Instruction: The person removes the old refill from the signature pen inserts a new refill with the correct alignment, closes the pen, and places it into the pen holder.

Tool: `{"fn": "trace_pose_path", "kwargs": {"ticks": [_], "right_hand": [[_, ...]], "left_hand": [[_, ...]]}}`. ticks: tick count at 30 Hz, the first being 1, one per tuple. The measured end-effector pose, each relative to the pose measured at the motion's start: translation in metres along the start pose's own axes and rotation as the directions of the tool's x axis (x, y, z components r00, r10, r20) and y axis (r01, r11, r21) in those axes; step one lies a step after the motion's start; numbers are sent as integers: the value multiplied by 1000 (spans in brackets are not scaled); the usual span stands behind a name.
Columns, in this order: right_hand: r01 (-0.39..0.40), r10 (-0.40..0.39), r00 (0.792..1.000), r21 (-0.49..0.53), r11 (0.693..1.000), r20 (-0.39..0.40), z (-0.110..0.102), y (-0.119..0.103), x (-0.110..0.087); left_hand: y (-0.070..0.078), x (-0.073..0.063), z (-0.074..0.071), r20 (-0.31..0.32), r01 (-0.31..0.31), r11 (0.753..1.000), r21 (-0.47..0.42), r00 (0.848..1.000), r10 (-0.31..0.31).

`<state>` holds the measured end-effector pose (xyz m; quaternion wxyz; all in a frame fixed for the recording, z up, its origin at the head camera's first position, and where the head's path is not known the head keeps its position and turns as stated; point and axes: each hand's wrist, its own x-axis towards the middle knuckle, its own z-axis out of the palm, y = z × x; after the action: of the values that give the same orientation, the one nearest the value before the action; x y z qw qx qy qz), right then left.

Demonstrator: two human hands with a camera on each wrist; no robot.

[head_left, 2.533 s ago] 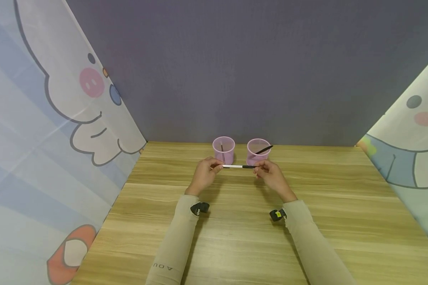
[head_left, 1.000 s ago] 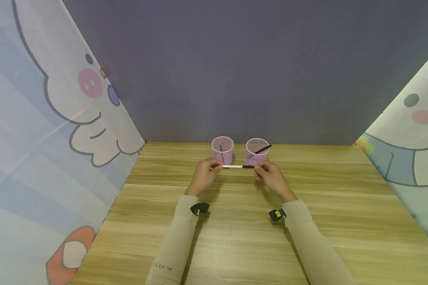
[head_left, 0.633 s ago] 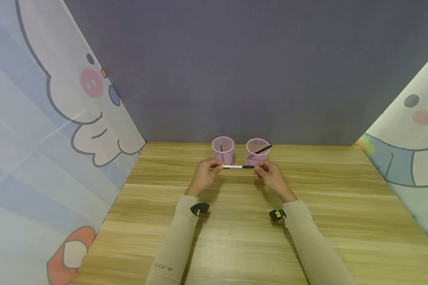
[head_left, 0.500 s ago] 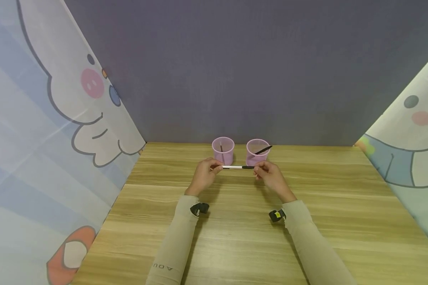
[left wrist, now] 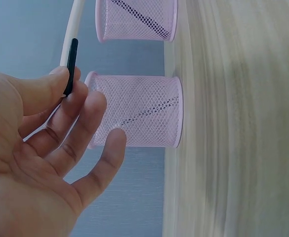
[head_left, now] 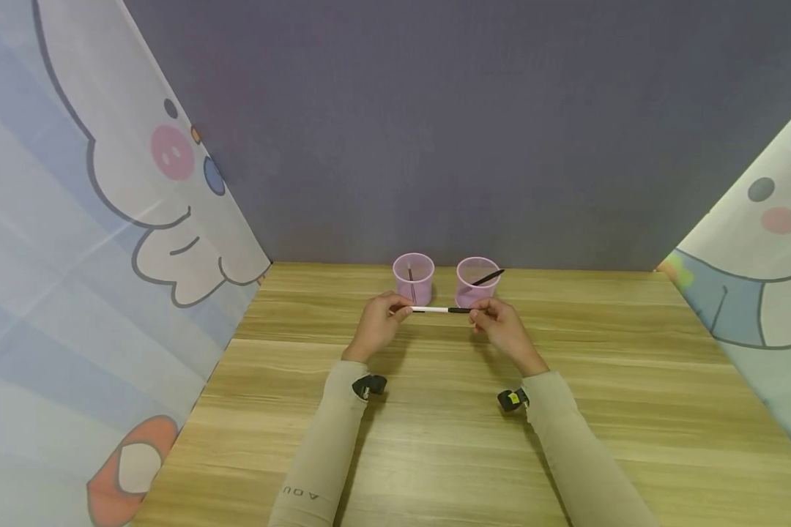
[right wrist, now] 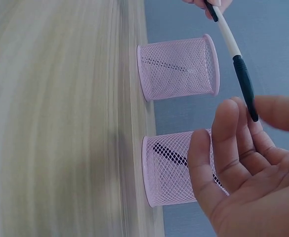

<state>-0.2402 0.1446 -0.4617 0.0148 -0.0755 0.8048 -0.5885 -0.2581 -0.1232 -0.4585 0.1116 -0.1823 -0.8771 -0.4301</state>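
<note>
A white pen (head_left: 430, 309) with a black clip and a black grip section is held level between both hands, above the table and just in front of two pink mesh pen holders. My left hand (head_left: 377, 322) pinches its clip end between thumb and fingers; the black clip (left wrist: 71, 64) shows in the left wrist view. At the black grip end, my right hand (head_left: 501, 326) pinches the tip between thumb and fingers. The left pen holder (head_left: 422, 290) has a thin dark pen inside. In the right pen holder (head_left: 468, 294) leans a black pen (head_left: 489, 277), its end above the rim.
Both holders stand near the back edge of the wood-grain table (head_left: 448, 439), against a dark grey panel (head_left: 395, 132). Cartoon-printed cloths (head_left: 53, 293) hang at the left and right sides.
</note>
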Motion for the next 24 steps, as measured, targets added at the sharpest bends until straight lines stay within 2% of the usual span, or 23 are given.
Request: {"fn": "trace_pose_path", "kwargs": {"ticks": [7,12,24], "right_hand": [[-32,32,999,0,1000,-14,1,4,4],[-41,41,999,16,999,8,0,7,6],[-44,44,999,-2,999,24,0,7,5]], "left_hand": [[3,0,-3,7,13,1000,-1,1000,-13],[4,1,-3,13,18,1000,0,1000,-18],[1,0,-2,-1,-2,1000,2,1000,2]]}}
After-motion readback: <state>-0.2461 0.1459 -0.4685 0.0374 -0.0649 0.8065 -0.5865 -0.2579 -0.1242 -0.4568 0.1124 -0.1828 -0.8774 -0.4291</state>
